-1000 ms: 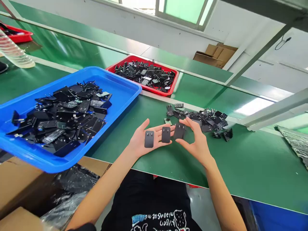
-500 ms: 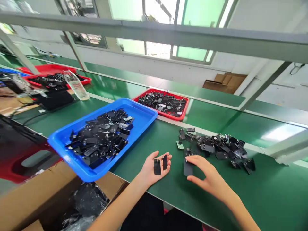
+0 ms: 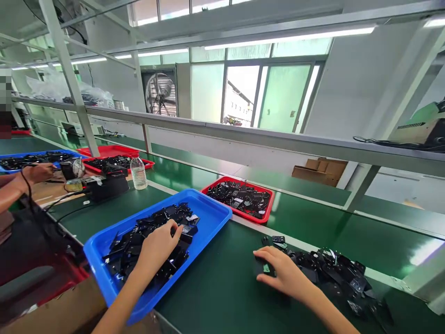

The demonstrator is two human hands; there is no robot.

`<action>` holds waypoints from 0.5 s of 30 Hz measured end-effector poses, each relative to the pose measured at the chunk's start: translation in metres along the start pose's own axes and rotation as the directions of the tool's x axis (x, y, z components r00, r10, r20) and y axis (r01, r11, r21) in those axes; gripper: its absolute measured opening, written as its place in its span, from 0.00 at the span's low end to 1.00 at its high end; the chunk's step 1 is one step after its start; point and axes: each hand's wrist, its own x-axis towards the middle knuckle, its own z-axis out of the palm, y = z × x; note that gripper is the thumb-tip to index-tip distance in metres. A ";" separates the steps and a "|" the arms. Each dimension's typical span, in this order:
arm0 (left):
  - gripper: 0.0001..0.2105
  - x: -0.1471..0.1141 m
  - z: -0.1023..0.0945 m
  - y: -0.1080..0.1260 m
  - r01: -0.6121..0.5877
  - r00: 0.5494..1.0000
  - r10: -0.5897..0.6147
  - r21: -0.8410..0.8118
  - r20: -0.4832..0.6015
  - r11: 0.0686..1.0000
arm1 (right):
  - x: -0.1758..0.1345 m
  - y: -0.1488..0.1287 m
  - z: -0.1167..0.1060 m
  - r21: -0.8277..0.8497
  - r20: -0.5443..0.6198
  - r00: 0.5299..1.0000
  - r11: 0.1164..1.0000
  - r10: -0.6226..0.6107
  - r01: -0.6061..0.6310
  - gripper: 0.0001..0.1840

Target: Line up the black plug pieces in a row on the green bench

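Black plug parts [image 3: 128, 243], in the head view: heaped in the large blue tray [image 3: 216, 214], filling the red tray [image 3: 252, 218] just behind it, and strewn in a loose pile [image 3: 333, 273] on the green tabletop [image 3: 208, 285] to the right. Left hand [image 3: 156, 248]: over the heap in the blue tray, thumb and forefinger drawn narrow; cannot tell whether pinching a part, with dark pieces directly behind. Right hand [image 3: 283, 273]: at the left end of the loose pile, thumb and fingers curved apart around a dark piece with a small green patch [image 3: 266, 268]; cannot tell whether gripping it. Beyond the blue tray's far left side: clear plastic bottle [image 3: 138, 175], standing near a black box [image 3: 109, 187] with cables. Farther left: another person's hand [image 3: 40, 172], beside a second blue tray. At the back: pale shelf rail [image 3: 243, 138] crossing above the tabletop, brown cardboard [image 3: 320, 171] by the wall, fan [image 3: 160, 90] left of the windows.
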 end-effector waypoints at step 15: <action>0.15 -0.092 0.049 0.005 -0.692 0.722 0.686 0.101 0.094 0.715 | -0.028 0.050 -0.009 -0.250 0.060 0.987 0.960 0.150 -0.130 0.18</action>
